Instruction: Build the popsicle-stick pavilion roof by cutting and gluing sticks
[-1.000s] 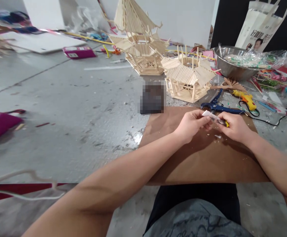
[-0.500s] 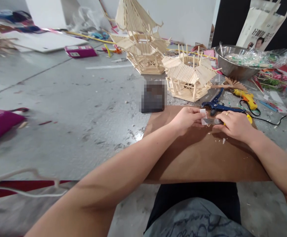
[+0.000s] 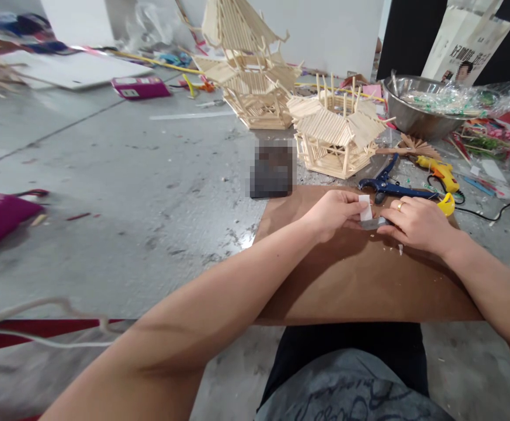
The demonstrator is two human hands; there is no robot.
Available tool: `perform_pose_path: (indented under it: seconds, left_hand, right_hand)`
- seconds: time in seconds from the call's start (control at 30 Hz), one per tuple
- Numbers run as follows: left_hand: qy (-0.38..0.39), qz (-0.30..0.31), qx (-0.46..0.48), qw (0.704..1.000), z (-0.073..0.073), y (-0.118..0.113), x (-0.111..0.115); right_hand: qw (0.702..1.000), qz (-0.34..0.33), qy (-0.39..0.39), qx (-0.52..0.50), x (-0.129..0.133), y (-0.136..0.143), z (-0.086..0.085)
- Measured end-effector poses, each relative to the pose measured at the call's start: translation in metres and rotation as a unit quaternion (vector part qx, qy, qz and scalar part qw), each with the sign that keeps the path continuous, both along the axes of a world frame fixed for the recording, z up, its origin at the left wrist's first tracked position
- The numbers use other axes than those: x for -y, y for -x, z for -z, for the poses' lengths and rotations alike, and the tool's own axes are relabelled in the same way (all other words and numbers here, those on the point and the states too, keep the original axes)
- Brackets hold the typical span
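Note:
My left hand [image 3: 336,213] pinches a small white strip [image 3: 365,207] between thumb and fingers, above the brown board. My right hand [image 3: 423,222], with a ring on one finger, is closed around what look like yellow-handled scissors. A yellow loop [image 3: 446,204] shows behind that hand. A flat grey blade [image 3: 371,224] reaches from its fingers to the lower end of the white strip. Most of the tool is hidden under my right hand. White crumbs [image 3: 401,249] lie on the brown board [image 3: 368,292] below.
Blue pliers-like cutters [image 3: 395,188] lie just beyond my hands, beside a yellow glue gun [image 3: 441,169]. Behind stand a low stick-built pavilion [image 3: 340,137] and a taller stick tower [image 3: 255,88]. A metal bowl [image 3: 425,126] and scattered scraps are at right; purple boxes [image 3: 138,88] at left.
The blade has shifted slightly down and left against the white strip, and more of the yellow loop shows. My right fingers have moved a little. The view has shifted slightly.

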State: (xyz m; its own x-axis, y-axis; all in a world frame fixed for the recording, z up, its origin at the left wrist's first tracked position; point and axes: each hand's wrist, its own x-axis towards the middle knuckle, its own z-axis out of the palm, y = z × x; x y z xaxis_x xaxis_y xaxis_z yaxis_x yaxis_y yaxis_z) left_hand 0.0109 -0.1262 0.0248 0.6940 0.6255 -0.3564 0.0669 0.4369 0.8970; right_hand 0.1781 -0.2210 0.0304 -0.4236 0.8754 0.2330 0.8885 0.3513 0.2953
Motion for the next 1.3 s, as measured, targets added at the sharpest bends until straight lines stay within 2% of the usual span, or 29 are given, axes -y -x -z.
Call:
perform_pose_path:
  seconds: [0.33,0.5,0.87,1.3]
  left_hand:
    - [0.031,-0.007,-0.002,0.999,-0.0011,-0.0019,0.0065]
    - [0.022,-0.002,-0.013,1.000,-0.0018,-0.0015,0.0062]
    - [0.010,-0.004,0.003,1.000,0.0001,-0.0003,0.0061]
    - [0.010,-0.025,-0.001,1.000,-0.0007,-0.0017,0.0102]
  right_hand:
    - [0.999,-0.015,-0.035,-0.017,-0.0003,0.0026,0.0035]
    - [0.998,-0.027,-0.041,-0.027,-0.0008,0.0013,0.0036]
    - [0.999,-0.015,-0.003,-0.042,-0.0009,-0.0031,0.0031]
    - [0.999,-0.009,-0.026,-0.038,-0.0007,0.0005,0.0047]
